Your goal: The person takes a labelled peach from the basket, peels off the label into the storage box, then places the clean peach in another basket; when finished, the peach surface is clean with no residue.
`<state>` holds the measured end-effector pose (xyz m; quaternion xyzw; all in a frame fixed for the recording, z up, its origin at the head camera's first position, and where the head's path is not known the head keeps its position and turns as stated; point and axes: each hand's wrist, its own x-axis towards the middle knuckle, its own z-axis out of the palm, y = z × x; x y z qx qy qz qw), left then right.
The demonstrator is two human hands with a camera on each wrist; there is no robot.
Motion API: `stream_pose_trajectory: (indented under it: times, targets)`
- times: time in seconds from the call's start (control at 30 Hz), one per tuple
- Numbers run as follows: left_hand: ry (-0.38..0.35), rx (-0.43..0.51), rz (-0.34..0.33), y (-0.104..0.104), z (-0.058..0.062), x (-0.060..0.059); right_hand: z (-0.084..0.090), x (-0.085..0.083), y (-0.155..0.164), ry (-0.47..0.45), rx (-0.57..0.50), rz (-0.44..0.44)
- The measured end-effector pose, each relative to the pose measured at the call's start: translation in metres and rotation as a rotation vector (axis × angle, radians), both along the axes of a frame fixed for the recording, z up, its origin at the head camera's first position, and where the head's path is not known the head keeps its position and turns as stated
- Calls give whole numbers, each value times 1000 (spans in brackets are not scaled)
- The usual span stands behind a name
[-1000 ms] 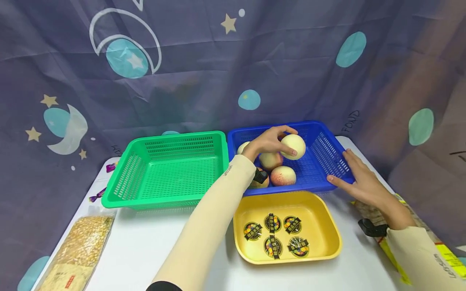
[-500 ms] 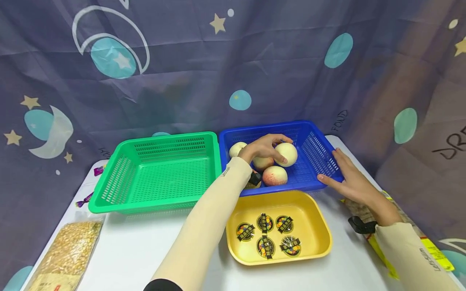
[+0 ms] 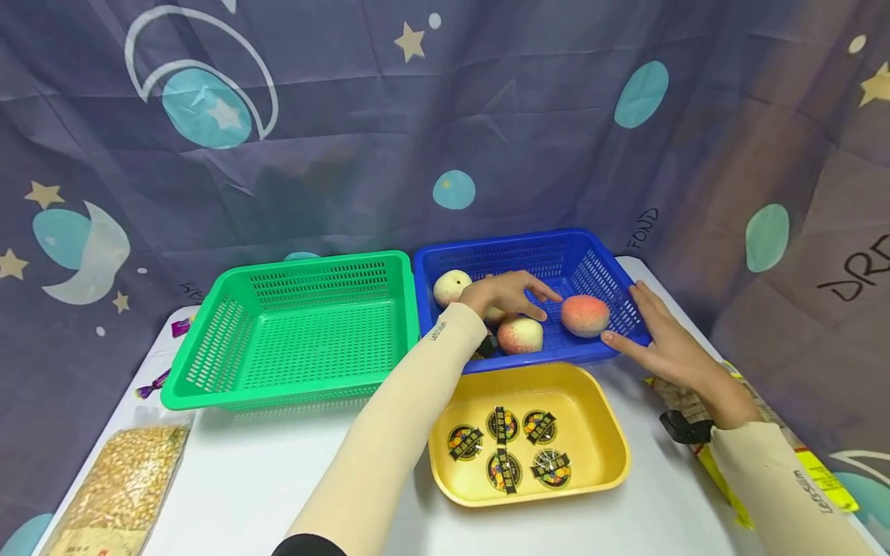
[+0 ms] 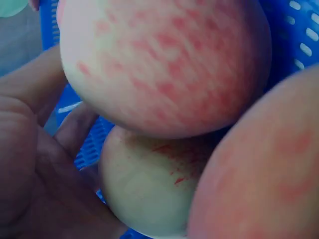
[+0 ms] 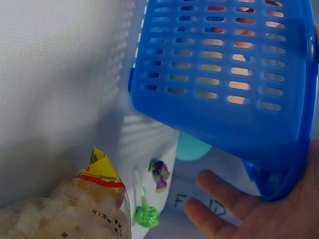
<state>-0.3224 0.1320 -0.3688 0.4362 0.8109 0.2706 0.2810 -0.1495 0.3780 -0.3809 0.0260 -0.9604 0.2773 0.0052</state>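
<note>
A blue basket (image 3: 501, 241) at the back right holds several peaches. My left hand (image 3: 516, 296) lies inside it with fingers relaxed, resting over a pale peach (image 3: 520, 335) and holding nothing. A redder peach (image 3: 585, 315) lies free by the right wall, and another (image 3: 452, 287) sits at the back left. The left wrist view is filled with peaches (image 4: 164, 64) against my palm (image 4: 30, 164). My right hand (image 3: 650, 336) presses flat against the basket's right front corner; in the right wrist view its fingers (image 5: 219, 209) reach straight below the basket (image 5: 224, 99).
An empty green basket (image 3: 292, 332) stands left of the blue one. In front, a yellow tray (image 3: 601, 401) holds several round stickers (image 3: 504, 444). A bag of corn kernels (image 3: 111, 486) lies front left, a snack bag (image 5: 75, 209) right, wrapped candies (image 5: 159, 174) behind.
My left hand let go of the peach it held up; that peach now lies by the basket's right wall. The hand sank onto the other peaches. My right hand stayed on the corner.
</note>
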Motion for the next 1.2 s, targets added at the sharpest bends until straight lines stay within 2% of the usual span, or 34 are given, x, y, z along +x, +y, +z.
stream_pose_trajectory:
  times: [0.23,0.63,0.77,0.9,1.0,1.1,1.2]
  targets:
    - [21,-57,-4,2,-2,2,-2,-1,-2,-3,6,-6]
    - [-32,-39,-14,0,-2,3,-4,-5,1,-2,4,3]
    - [-20,-43,-36,0,1,3,-6,-8,6,-25,11,0]
    - [53,-92,-23,-1,9,4,-7,-10,13,-38,16,7]
    - [123,-107,4,-6,22,5,-4,-11,19,-44,23,14]
    - [178,-101,35,-19,37,9,2,-12,21,-60,61,4]
    - [247,-90,58,-40,50,16,9,-15,19,-67,114,-25]
